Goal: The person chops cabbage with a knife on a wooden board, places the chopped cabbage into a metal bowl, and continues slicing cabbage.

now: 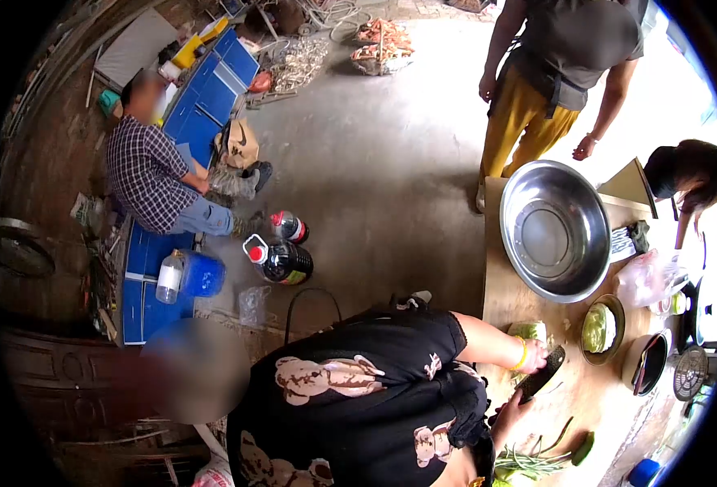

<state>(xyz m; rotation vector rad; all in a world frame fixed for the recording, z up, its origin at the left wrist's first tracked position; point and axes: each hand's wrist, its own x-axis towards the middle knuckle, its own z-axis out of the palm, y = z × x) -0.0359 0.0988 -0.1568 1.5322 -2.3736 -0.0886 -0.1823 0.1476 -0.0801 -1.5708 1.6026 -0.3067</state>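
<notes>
My left hand, with a yellow band at the wrist, is closed over pale green cabbage on the wooden table. Its fingers are close to the blade of a dark kitchen knife. The handle end of the knife is in my right hand, whose fingers wrap round it. Small pale cabbage bits lie beside the blade. Long green stalks and a short green cucumber-like vegetable are on the table near my right hand. My black sleeve partly hides the right forearm.
A large steel basin stands on the wooden table. Beyond my hands is a bowl with cabbage. A person stands across, another sits left, and a third bends at right. Bottles stand on the floor.
</notes>
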